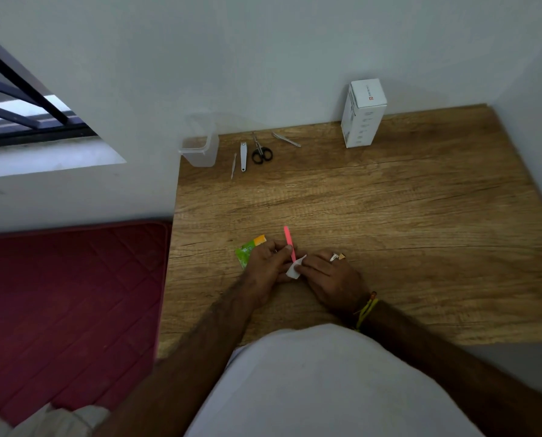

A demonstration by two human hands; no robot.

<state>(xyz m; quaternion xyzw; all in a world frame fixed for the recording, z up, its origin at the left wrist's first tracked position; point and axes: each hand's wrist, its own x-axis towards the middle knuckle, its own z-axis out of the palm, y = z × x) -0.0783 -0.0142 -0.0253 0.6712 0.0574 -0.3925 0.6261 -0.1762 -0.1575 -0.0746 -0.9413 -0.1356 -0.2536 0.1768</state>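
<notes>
While the left hand [268, 263] pinches the pink nail file [288, 242] low over the surface [389, 216], the right hand [329, 279] grips a white wipe [294, 269] against its lower end. Wiping appears underway; next, probably, a stroke along the file, beside the green sachet [247, 252].

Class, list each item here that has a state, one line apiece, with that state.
left hand: pinches the pink stick.
right hand: pinches the white pad.
pink stick: held, tip pointing away.
white pad: held at the stick's lower end.
green packet: lying flat, partly hidden by the left hand.
scissors: blades shut, lying flat.
white box: upright, closed.
clear container: upright.
</notes>
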